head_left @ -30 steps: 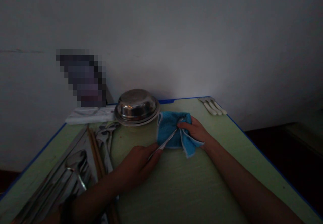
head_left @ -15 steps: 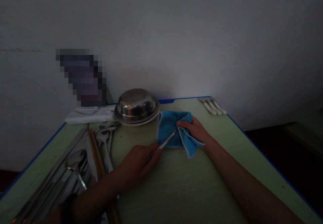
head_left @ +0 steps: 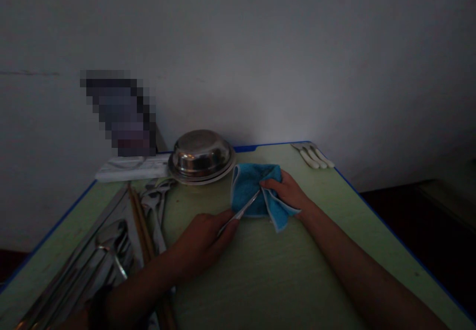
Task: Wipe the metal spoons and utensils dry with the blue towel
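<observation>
- Two hands at work here, one utensil between them! The left hand (head_left: 208, 238) has its grip closed round the handle of a single metal utensil (head_left: 244, 212).
- The right hand (head_left: 285, 191) pinches one blue cloth (head_left: 247, 183), fuzzy, pale-hemmed, folded about the utensil's far end; its head I can't make out.
- That utensil is slim, shiny and straight, over the middle of the pale-green, blue-edged tabletop (head_left: 260, 275), its long axis slanting from the left hand towards the far right corner.
- Three forks (head_left: 318, 160) with smooth white handles lie side by side at that corner.
- One round steel bowl (head_left: 203, 151), upside down, sits by the far edge.
- Along the left edge: two slender wooden chopsticks (head_left: 140, 226), with glossy metal cutlery (head_left: 111, 240) on either side, overlapping too much to count.
</observation>
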### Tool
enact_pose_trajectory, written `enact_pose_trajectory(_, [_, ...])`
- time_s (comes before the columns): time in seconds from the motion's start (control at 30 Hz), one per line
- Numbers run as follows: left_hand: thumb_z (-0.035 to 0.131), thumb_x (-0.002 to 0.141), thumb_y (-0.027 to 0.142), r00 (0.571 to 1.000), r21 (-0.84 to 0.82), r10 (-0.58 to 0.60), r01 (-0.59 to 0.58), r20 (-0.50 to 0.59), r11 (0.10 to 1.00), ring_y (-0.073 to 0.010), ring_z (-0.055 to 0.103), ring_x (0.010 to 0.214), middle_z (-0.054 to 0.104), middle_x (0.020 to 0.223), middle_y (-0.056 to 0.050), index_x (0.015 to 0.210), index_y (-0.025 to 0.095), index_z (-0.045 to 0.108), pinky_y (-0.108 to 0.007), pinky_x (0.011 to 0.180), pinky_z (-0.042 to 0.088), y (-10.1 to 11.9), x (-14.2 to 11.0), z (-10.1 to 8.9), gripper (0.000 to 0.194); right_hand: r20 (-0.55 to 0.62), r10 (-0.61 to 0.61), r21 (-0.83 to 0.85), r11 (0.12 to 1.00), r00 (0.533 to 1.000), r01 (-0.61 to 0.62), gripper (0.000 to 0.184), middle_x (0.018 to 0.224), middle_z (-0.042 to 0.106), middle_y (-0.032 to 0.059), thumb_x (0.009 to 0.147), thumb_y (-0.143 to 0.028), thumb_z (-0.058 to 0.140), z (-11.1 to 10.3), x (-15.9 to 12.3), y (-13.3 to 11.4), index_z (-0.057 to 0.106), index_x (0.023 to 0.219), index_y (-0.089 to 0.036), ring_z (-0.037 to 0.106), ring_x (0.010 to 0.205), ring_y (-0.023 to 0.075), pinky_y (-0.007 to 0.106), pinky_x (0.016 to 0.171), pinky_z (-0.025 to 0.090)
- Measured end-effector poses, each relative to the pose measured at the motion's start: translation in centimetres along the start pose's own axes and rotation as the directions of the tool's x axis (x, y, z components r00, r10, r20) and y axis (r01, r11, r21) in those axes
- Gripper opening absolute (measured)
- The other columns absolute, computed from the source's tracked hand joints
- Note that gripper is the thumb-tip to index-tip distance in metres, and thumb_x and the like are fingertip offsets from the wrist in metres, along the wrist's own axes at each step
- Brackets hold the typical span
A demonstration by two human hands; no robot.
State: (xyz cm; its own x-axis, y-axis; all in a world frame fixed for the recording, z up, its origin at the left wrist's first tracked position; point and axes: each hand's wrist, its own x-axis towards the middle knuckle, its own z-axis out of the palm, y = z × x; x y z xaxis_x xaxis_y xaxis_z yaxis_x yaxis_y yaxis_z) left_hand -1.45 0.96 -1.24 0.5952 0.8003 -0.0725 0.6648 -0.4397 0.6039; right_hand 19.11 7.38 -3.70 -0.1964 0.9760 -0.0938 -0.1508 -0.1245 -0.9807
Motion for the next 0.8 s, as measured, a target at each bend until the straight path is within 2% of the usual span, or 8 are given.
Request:
enact_pose_trajectory(0.33, [0.026,0.091,0.032,1.000,0.002,-0.001,0.001,0.012,1.000,-0.0127,0.052,0.055,0.053,0.062,0.001,0.080,0.018,0.050,-0.022,0.055,0.037,0.07,-0.01,-0.06,0.030,-0.020,-0.004,-0.017,1.000,1.000,0.003,0.009,0.063,0.060,-0.0043,0.061,-0.019,0.059,-0.01,-0.06,0.02,0.056,0.070,-0.019,0.055,0.059,0.0115,0.026,0.062,0.045])
enact_pose_trajectory(0.8, [0.026,0.091,0.032,1.000,0.003,0.015,-0.015,-0.018,1.000,-0.0115,0.051,0.052,0.051,0.060,0.002,0.080,0.018,0.051,-0.021,0.053,0.037,-0.05,-0.01,0.10,0.030,0.015,-0.004,0.002,1.000,1.000,0.004,0.022,0.070,0.064,-0.0030,0.060,-0.024,0.066,-0.08,-0.06,0.00,0.058,0.080,-0.019,0.057,0.061,0.0130,0.030,0.066,0.047])
